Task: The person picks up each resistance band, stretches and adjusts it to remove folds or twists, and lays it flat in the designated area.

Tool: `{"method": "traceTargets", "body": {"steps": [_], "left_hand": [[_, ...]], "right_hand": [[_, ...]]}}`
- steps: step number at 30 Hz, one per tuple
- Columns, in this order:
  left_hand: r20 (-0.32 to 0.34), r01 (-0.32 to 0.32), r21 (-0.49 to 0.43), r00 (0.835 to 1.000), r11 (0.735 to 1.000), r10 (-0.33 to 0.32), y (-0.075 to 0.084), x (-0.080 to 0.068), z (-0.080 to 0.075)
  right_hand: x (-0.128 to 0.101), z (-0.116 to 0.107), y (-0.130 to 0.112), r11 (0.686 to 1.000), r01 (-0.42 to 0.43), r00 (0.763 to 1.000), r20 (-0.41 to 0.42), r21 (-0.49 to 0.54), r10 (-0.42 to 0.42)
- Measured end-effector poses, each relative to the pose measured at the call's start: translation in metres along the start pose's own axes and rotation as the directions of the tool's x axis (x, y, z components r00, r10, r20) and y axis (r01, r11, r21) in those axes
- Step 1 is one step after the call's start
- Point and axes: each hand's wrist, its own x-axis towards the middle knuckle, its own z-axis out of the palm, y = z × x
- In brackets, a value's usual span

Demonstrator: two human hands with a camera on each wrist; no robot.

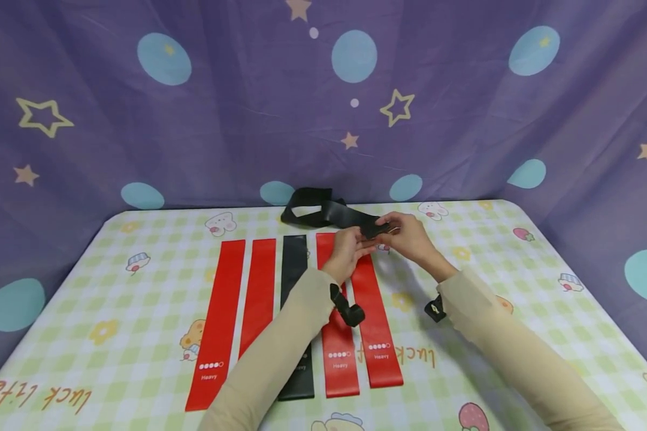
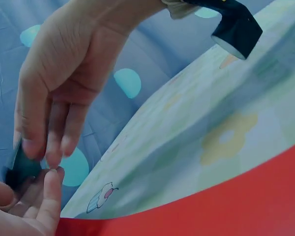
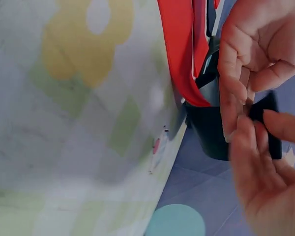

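Above the far ends of the laid-out bands, a flat black rubber resistance band [image 1: 331,214] hangs in the air between both hands, its near end pinched and its long axis running away to the left and back, where the loose loop sags toward the rear edge of the desk [image 1: 463,371]. Both hands meet at that near end: the left hand [image 1: 347,251] comes up from below with fingers curled under the strip, and the right hand [image 1: 407,236] closes on it from the right, thumb and fingers pressed on the black rubber. The wrist views show the same pinch, fingertips of the two hands touching across the dark strip [image 3: 211,128]. Neither hand is nearer than the other; the free length lies wholly to the left of the grip. Below them, flat on the checked cloth, lie four red bands [image 1: 218,323] and one black band [image 1: 293,263], side by side, long axes running toward the person.
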Motion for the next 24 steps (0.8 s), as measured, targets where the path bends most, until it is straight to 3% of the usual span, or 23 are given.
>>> {"method": "traceTargets", "body": {"steps": [5,10,18,20,24], "left_hand": [[0.017,-0.105,0.102,0.994,0.989,0.104,-0.004,-0.002,0.000],[0.023,-0.126,0.075,0.992,0.989,0.124,-0.007,-0.004,0.003],[0.100,0.018,-0.038,0.995,0.999,-0.014,-0.014,-0.005,0.006],[0.098,0.046,-0.097,0.995,0.994,-0.037,-0.015,-0.004,0.006],[0.061,0.060,-0.249,0.997,0.967,-0.046,-0.019,-0.001,0.008]], "right_hand": [[-0.002,-0.001,-0.008,0.988,0.029,0.993,-0.110,-0.153,-0.046],[-0.004,-0.003,-0.014,0.993,-0.014,0.990,-0.142,-0.118,-0.003],[-0.003,-0.003,-0.013,0.983,-0.156,0.982,-0.092,0.096,0.165],[-0.002,-0.002,-0.013,0.961,-0.194,0.976,-0.058,0.197,0.209],[-0.004,-0.001,-0.013,0.884,-0.256,0.962,0.011,0.392,0.273]]}}
